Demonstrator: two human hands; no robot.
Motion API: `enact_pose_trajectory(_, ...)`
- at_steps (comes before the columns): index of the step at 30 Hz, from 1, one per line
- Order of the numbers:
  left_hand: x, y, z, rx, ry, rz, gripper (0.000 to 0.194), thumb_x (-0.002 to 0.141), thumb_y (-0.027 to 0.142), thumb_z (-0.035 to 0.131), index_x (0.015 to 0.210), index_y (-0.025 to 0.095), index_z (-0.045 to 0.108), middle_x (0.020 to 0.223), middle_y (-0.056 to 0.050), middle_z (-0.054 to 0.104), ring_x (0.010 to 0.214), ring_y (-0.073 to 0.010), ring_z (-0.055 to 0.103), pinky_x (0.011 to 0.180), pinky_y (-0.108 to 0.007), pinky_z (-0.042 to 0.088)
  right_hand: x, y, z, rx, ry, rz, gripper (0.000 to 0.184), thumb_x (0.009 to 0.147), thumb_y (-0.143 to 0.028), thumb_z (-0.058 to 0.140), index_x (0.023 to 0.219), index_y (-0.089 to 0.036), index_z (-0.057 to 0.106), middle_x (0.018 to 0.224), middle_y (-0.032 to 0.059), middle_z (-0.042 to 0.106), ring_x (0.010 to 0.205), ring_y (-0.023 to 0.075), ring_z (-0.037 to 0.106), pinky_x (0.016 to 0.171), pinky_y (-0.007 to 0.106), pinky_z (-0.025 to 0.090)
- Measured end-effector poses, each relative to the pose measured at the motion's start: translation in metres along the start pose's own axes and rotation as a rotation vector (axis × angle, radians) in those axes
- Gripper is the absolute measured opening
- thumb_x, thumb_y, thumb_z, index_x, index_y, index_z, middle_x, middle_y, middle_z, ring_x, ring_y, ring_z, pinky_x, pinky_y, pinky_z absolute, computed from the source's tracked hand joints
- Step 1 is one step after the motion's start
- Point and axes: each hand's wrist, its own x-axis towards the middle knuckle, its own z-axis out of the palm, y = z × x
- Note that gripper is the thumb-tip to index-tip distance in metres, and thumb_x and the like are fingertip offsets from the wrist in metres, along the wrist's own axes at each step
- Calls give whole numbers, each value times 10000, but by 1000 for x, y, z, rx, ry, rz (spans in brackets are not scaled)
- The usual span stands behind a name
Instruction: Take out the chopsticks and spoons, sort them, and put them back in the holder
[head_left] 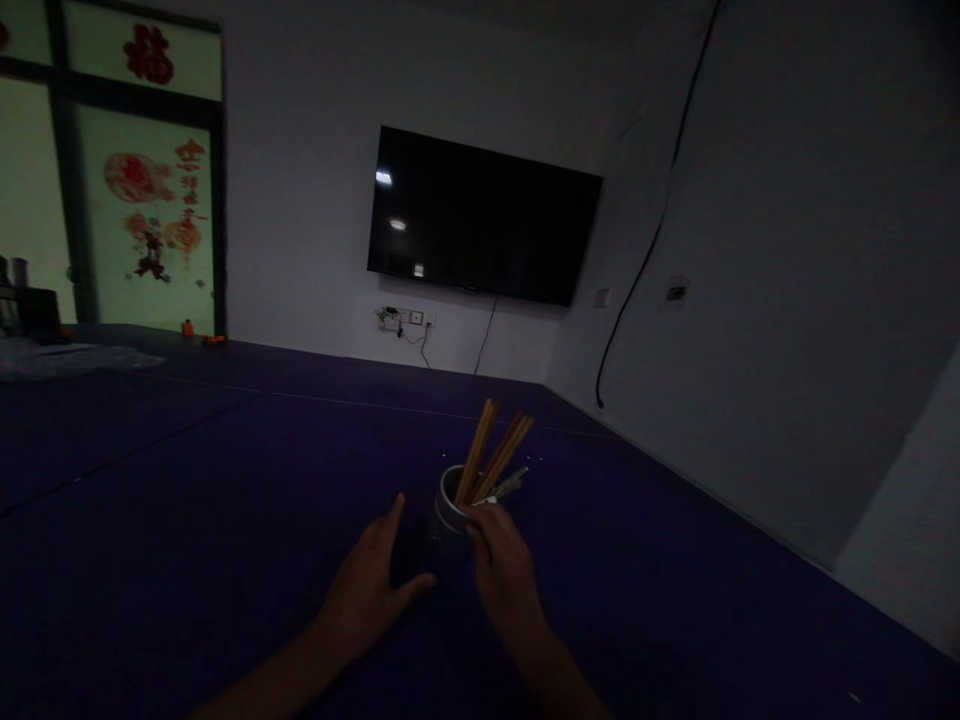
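Observation:
A dark cylindrical holder point(442, 512) with a pale rim sits on the dark blue surface, slightly right of centre. Several wooden chopsticks point(491, 455) stand in it, leaning to the right. Some greyish utensil ends point(512, 482) stick out low on its right side. My right hand point(504, 565) is at the near right side of the rim, fingers closed together; a small whitish bit shows above them, and what they grip is hidden. To the left of the holder, my left hand point(373, 575) has thumb and forefinger spread apart, holding nothing and not touching the holder.
The dark blue surface point(225, 480) reaches to the walls. A television point(484, 215) hangs on the far wall above sockets point(409, 318). A black cable point(637, 270) runs down the right wall. Clear plastic sheeting point(75, 357) and small orange objects point(214, 340) lie at the far left.

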Motion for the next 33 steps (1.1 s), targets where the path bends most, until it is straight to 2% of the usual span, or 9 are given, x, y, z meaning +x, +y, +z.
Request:
enact_pose_trajectory(3, 2, -2, 3, -205, 5, -29, 1017, 662, 488, 731, 1451, 158, 181, 1363, -210, 471, 1216, -324, 496, 959, -481, 452, -5, -25, 11, 154, -57, -39, 314, 910, -124, 391, 1107, -245, 604, 990, 49, 646, 932, 164, 617, 826, 290, 511)
enact_pose_trajectory(8, 10, 13, -8, -490, 8, -83, 721, 710, 386, 697, 1328, 216, 367, 1247, -132, 588, 1100, -260, 596, 918, -418, 490, -10, -39, 16, 250, -134, -140, 427, 906, -88, 393, 1271, -276, 509, 1086, 53, 612, 1007, 144, 594, 848, 264, 509)
enact_pose_trajectory(12, 23, 4, -19, -394, 171, -251, 679, 636, 394, 723, 1228, 208, 447, 1167, -104, 625, 1054, -277, 615, 905, -439, 491, -9, -32, 12, 116, -87, -195, 513, 846, -30, 359, 1286, -250, 505, 1195, 84, 578, 1086, 165, 556, 873, 311, 498)
enact_pose_trajectory(15, 33, -21, -28, -267, 326, -395, 737, 598, 441, 730, 1228, 189, 443, 1187, -118, 607, 1102, -309, 583, 919, -456, 477, -11, -21, 11, 47, -88, -247, 429, 803, -6, 353, 1021, -210, 662, 893, 59, 682, 809, 155, 623, 705, 276, 514)
enact_pose_trajectory(17, 38, -39, -36, -205, 395, -484, 786, 583, 466, 731, 1250, 185, 427, 1215, -132, 588, 1123, -325, 567, 911, -464, 479, -13, -13, 12, 21, -129, -253, 377, 775, -3, 379, 845, -203, 690, 706, 31, 675, 647, 144, 605, 621, 256, 489)
enact_pose_trajectory(20, 42, -61, -45, -149, 425, -592, 839, 568, 484, 731, 1269, 161, 402, 1231, -159, 572, 1120, -341, 563, 891, -472, 486, -16, -6, 13, -47, -235, -184, 367, 725, 2, 397, 783, -204, 696, 698, 29, 687, 642, 150, 616, 621, 256, 469)
enact_pose_trajectory(24, 43, -77, -50, -104, 441, -639, 826, 551, 469, 736, 1246, 160, 413, 1231, -166, 568, 1112, -350, 567, 879, -471, 491, -17, -7, 13, -126, -379, -80, 368, 672, 4, 417, 787, -202, 700, 755, 31, 708, 709, 156, 637, 674, 257, 460)
enact_pose_trajectory(28, 43, -86, -45, -157, 459, -648, 825, 533, 503, 742, 1215, 162, 426, 1203, -169, 577, 1098, -355, 573, 865, -466, 499, -15, -10, 12, -166, -510, -54, 347, 641, 2, 433, 766, -188, 694, 772, 38, 717, 715, 165, 643, 673, 257, 449)
enact_pose_trajectory(33, 43, -93, -39, -248, 490, -593, 849, 520, 527, 743, 1218, 177, 410, 1220, -162, 555, 1128, -353, 549, 894, -489, 477, -14, -11, 11, -195, -564, -7, 333, 647, -8, 430, 744, -194, 688, 750, 32, 712, 714, 161, 644, 673, 250, 439)
